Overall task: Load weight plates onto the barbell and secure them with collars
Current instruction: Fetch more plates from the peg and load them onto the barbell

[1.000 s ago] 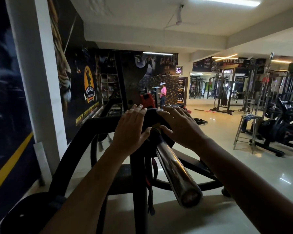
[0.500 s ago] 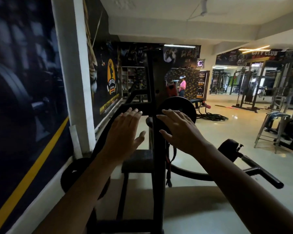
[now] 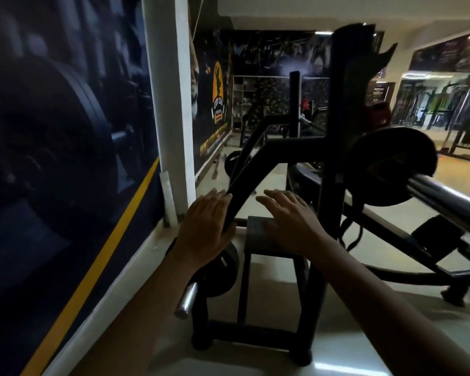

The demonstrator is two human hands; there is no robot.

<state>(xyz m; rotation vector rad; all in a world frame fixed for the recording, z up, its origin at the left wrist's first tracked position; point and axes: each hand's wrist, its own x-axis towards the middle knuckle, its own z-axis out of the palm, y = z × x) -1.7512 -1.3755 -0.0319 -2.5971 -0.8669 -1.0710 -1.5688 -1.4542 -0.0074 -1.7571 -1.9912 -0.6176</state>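
Note:
A black weight plate [image 3: 391, 165] sits on the chrome barbell sleeve [image 3: 445, 198] at the right, resting in the black rack upright [image 3: 339, 131]. Both my hands are off it, lower and to the left. My left hand [image 3: 206, 232] hovers with fingers apart over the slanted black frame bar [image 3: 253, 175]. My right hand [image 3: 291, 221] is spread flat above a small grey step platform [image 3: 258, 234]. Below my left hand a second black plate [image 3: 223, 270] hangs on a low storage peg with a chrome tip [image 3: 186, 301]. No collar is visible.
A wall with dark gym posters and a white pillar [image 3: 168, 104] runs close on the left. The rack's base [image 3: 244, 337] lies on the pale floor in front. Another small plate [image 3: 235, 165] sits farther back. Machines fill the far right.
Both hands have left the plate on the barbell and dropped down-left toward the rack frame. My view has swung left and down, so the loaded plate now sits at the right.

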